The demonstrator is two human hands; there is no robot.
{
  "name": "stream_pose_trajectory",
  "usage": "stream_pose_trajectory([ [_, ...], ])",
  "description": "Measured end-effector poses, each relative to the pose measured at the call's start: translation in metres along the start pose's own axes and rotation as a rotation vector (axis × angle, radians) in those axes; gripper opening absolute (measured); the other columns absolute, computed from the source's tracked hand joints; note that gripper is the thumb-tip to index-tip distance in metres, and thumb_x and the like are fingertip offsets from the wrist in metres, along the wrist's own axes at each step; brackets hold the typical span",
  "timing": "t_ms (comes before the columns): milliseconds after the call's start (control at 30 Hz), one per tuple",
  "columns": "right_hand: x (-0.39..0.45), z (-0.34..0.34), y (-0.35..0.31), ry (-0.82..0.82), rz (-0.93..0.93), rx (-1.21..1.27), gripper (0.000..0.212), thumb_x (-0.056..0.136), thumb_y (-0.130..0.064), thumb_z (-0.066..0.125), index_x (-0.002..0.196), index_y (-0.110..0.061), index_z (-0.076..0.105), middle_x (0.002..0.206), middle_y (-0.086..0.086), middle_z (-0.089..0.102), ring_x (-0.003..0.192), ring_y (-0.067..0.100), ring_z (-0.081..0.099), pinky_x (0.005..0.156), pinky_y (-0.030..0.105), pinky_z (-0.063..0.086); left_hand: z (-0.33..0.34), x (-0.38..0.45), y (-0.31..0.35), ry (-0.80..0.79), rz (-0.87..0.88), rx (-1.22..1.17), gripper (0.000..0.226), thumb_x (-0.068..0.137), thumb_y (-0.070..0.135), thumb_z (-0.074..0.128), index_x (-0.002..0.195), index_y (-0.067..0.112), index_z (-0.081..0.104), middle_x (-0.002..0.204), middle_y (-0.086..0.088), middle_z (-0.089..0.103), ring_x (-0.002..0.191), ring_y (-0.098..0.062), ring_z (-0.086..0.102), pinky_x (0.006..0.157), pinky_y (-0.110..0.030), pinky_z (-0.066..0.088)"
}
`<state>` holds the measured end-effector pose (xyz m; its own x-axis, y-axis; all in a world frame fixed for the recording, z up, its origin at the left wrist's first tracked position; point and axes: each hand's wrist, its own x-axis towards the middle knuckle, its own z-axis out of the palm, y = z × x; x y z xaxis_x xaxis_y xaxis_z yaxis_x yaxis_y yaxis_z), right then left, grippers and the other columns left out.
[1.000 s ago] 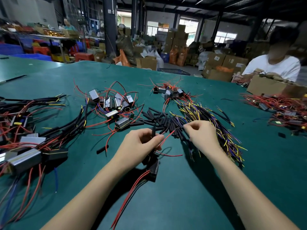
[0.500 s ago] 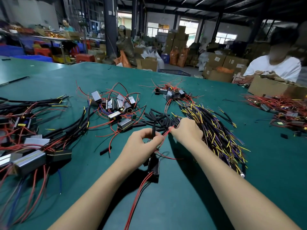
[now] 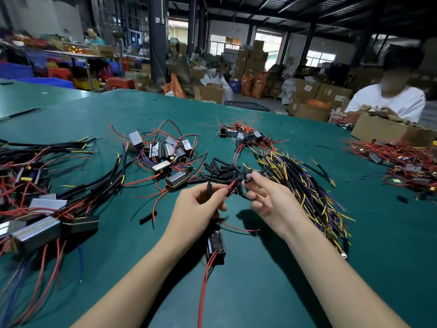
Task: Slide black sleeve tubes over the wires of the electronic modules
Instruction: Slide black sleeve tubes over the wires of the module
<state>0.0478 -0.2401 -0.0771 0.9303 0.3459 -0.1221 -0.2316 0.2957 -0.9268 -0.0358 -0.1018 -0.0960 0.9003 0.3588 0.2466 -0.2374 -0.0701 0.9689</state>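
The left hand (image 3: 198, 207) pinches a bunch of red wires (image 3: 230, 185) whose free ends point up and to the right, towards the right hand (image 3: 267, 197). The black module (image 3: 215, 247) hangs below the left hand, just above the green worktop (image 3: 272, 280). The right hand pinches a short black sleeve tube (image 3: 248, 180) at its fingertips, just beside the wire tips and seemingly not yet on them. The tube's bore must line up with that slanting run. The spare tubes (image 3: 220, 170) lie just beyond both hands.
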Motion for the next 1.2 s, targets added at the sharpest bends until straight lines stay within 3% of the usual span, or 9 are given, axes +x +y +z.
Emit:
stream_pose_trajectory([
  [100,0.0,0.004,-0.006,0.013,-0.02,0.078,0.013,0.09,-0.019,0.062,0.084,-0.008,0.065,0.066,0.0,0.064,0.046,0.005,0.05,0.037,0.013,0.033,-0.003,0.001,0.001,0.039,0.003,-0.018,0.011,0.088,0.011,0.064,0.086,0.018,0.073,0.054,0.004,0.063,0.048,-0.002,0.053,0.052,-0.01,0.043],
  [300,0.001,0.005,-0.001,0.03,-0.079,0.005,0.011,0.09,-0.018,0.062,0.087,-0.007,0.062,0.066,-0.002,0.065,0.049,0.006,0.05,0.039,0.013,0.033,-0.004,0.001,0.0,0.002,0.005,0.017,0.012,0.086,0.01,0.067,0.084,0.02,0.074,0.055,0.003,0.064,0.05,-0.002,0.053,0.055,-0.011,0.042],
  [800,-0.003,0.012,0.006,0.049,-0.164,-0.05,0.019,0.088,-0.014,0.065,0.072,-0.011,0.054,0.071,0.004,0.06,0.046,0.006,0.046,0.041,0.014,0.034,-0.002,0.001,-0.002,0.005,0.014,0.029,0.012,0.087,0.01,0.066,0.083,0.019,0.074,0.054,0.004,0.064,0.048,0.0,0.052,0.053,-0.01,0.042],
  [1033,-0.007,0.014,0.008,-0.053,-0.094,-0.155,0.013,0.089,-0.018,0.063,0.08,-0.01,0.06,0.071,0.001,0.06,0.05,0.007,0.048,0.047,0.014,0.042,-0.003,0.001,-0.002,0.009,0.031,0.041,0.011,0.086,0.011,0.067,0.084,0.019,0.074,0.055,0.003,0.064,0.05,-0.001,0.052,0.054,-0.011,0.042],
  [1200,-0.007,0.012,0.008,-0.131,-0.062,-0.17,0.012,0.09,-0.017,0.062,0.086,-0.006,0.063,0.072,0.001,0.063,0.051,0.009,0.049,0.048,0.014,0.042,-0.001,0.0,-0.003,0.027,0.056,0.027,0.007,0.084,0.006,0.068,0.09,0.007,0.07,0.06,-0.002,0.067,0.055,-0.003,0.062,0.054,-0.012,0.045],
])
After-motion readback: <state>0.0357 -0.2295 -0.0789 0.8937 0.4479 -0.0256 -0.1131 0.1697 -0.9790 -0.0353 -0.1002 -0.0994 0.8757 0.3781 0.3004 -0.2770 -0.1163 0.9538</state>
